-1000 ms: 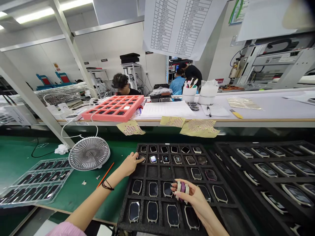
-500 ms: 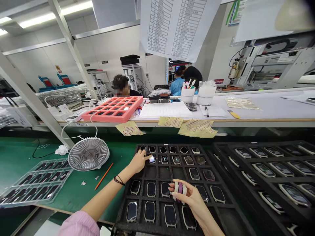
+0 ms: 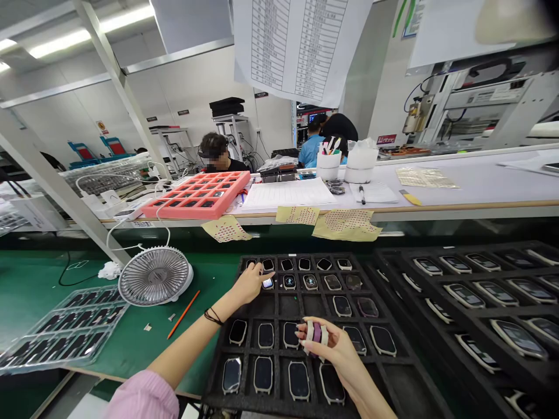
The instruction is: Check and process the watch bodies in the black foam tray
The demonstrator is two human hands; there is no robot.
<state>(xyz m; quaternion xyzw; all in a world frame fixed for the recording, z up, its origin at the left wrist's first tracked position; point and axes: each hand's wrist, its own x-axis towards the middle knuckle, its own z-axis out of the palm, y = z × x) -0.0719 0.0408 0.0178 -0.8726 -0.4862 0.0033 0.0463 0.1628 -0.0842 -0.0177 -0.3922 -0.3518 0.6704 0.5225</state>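
My left hand (image 3: 248, 286) reaches over the upper left of a black foam tray (image 3: 292, 305). Its index finger stretches out above a watch with a lit screen (image 3: 268, 283); whether the fingertip touches it I cannot tell. My right hand (image 3: 334, 347) is closed around a small stack of watch cases, pale ones with a purple one (image 3: 317, 333) between them. It hovers over the middle rows of the tray. Beside the lit watch lie two watches with faces showing, one of them a round-dial watch (image 3: 289, 282). Dark-screened watches (image 3: 299, 379) fill many other compartments.
More black trays of watches (image 3: 465, 295) stand at the right. On the left are a grey fan (image 3: 155, 276), an orange stick (image 3: 184, 315) and a clear plastic tray (image 3: 65, 326). A shelf behind carries a pink foam tray (image 3: 196, 195), papers (image 3: 288, 193) and a pen cup (image 3: 328, 166).
My left index finger has shifted slightly right across the lit watch. My right hand still grips the stack, in nearly the same place. The whole view has shifted a little.
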